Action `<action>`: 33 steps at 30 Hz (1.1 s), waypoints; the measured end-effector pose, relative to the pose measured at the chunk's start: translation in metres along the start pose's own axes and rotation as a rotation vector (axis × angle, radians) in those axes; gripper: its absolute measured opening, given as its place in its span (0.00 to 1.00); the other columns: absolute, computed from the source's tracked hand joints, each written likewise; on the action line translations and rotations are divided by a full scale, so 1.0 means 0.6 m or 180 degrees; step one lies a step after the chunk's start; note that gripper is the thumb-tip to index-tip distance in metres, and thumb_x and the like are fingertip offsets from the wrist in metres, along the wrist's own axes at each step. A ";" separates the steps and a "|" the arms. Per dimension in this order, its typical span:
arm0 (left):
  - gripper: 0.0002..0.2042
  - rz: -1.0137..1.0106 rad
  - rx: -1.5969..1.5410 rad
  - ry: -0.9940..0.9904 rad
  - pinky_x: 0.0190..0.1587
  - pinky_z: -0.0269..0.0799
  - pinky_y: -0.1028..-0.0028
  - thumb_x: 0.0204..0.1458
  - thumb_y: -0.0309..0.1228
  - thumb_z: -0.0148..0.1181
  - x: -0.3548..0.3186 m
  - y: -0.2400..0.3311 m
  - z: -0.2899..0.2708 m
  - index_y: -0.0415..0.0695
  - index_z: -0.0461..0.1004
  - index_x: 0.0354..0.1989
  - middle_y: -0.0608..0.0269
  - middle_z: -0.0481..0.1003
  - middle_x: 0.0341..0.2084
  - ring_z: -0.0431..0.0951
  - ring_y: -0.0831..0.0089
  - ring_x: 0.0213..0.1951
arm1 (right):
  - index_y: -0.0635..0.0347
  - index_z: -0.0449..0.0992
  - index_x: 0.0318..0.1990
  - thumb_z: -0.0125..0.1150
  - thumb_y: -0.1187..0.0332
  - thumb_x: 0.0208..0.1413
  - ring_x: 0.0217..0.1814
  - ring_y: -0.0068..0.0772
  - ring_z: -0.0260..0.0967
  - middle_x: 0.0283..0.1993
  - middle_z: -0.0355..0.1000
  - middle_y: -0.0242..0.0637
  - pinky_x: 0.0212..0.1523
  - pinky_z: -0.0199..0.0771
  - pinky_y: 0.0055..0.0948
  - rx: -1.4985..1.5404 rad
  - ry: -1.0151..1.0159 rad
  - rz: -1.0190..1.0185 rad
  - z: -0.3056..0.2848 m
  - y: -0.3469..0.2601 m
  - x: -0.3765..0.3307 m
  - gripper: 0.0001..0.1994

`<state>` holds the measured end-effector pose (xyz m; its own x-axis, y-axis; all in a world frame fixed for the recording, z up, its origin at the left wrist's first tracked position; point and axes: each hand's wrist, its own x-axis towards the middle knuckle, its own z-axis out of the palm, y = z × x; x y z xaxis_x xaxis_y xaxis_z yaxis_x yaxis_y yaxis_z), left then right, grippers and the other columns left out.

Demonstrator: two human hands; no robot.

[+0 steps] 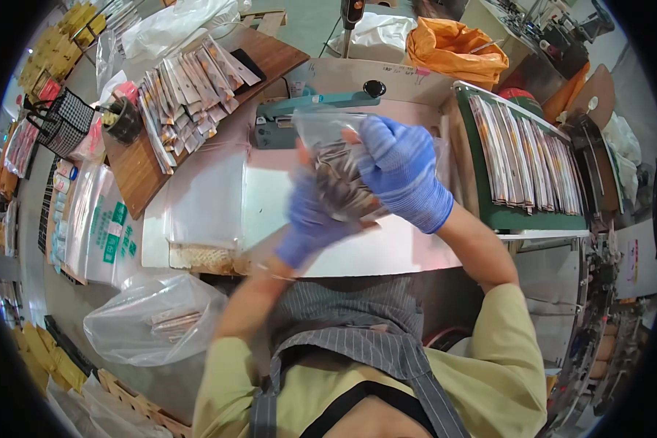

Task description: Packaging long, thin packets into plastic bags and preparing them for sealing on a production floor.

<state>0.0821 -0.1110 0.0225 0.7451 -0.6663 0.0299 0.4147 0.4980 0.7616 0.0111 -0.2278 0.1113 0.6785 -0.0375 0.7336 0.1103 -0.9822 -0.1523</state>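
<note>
Over the white worktable (pixel 405 252), both my hands, in blue knit gloves with bare fingertips, hold a clear plastic bag (pixel 336 128) with brownish flat packets inside. My right hand (pixel 405 168) is closed on the bag's upper right side. At its lower left, my left hand (pixel 310 223) is wrapped around the bag, smeared by motion; some of its fingers are hidden. Just beyond the bag stands a teal bag sealer (pixel 270 135) with a black knob. Left of my left hand lies a stack of flat clear bags (pixel 204 204).
A brown wooden board (pixel 140 191) at the left carries rows of slim packets (pixel 190 91) and a dark cup (pixel 124 123). At the right, a green-lined tray (pixel 482 193) holds a row of packets. A clear bag (pixel 153 321) hangs at the near left; an orange sack (pixel 456 51) stands behind.
</note>
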 end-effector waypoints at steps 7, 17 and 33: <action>0.32 0.0915 0.3089 0.0188 0.32 0.72 0.70 0.32 0.38 0.67 0.030 -0.088 -0.028 0.39 0.61 0.47 0.57 0.75 0.29 0.76 0.69 0.30 | 0.60 0.68 0.26 0.51 0.65 0.50 0.22 0.53 0.64 0.21 0.66 0.51 0.21 0.63 0.41 -0.0596 0.0650 0.0876 0.092 0.210 0.099 0.08; 0.25 -0.0454 0.1502 -0.0173 0.34 0.70 0.75 0.34 0.27 0.66 0.198 -0.177 -0.086 0.38 0.66 0.44 0.63 0.72 0.33 0.72 0.73 0.32 | 0.64 0.69 0.37 0.51 0.65 0.52 0.29 0.19 0.60 0.27 0.65 0.32 0.31 0.62 0.20 0.1503 0.0084 0.1133 0.179 0.142 0.164 0.11; 0.32 -0.0796 0.1983 0.0804 0.52 0.61 0.76 0.44 0.35 0.62 -0.031 -0.147 -0.323 0.32 0.54 0.53 0.53 0.67 0.46 0.68 0.71 0.49 | 0.60 0.76 0.32 0.57 0.72 0.49 0.25 0.14 0.63 0.25 0.71 0.27 0.28 0.63 0.15 0.3317 0.1218 0.2916 0.328 0.284 -0.096 0.04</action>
<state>0.1327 -0.0352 -0.1707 0.7962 -0.5326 -0.2872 0.2698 -0.1124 0.9563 0.1338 -0.3567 -0.0873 0.5855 -0.7808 0.2181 0.3345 -0.0124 -0.9423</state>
